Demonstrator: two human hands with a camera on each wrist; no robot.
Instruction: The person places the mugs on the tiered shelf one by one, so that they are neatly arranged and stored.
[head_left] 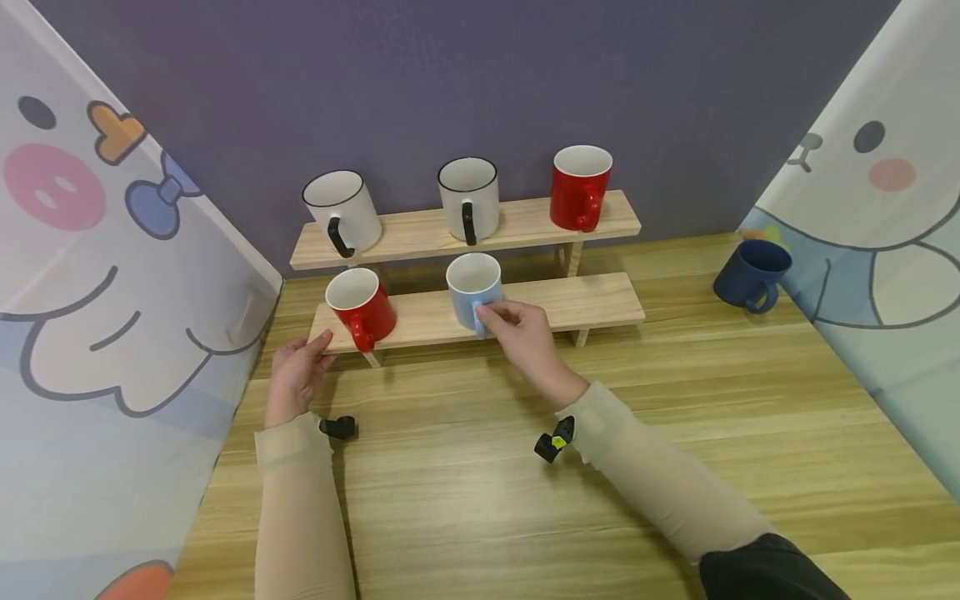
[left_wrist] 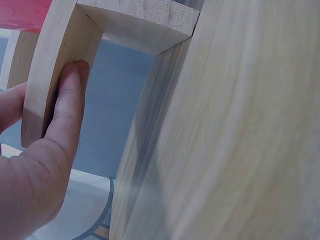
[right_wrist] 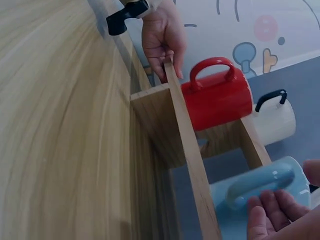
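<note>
My left hand grips the left end of the lower wooden shelf board, its fingers under the board in the left wrist view. My right hand pinches the handle of a light blue mug standing on that board's middle. In the right wrist view the light blue mug has its handle beside my fingertips. A red mug stands on the same board near my left hand, handle toward the front.
On the upper board stand a white mug with a black handle, another white mug and a red mug. A dark blue mug sits tilted on the table at right. Cartoon-printed panels flank both sides.
</note>
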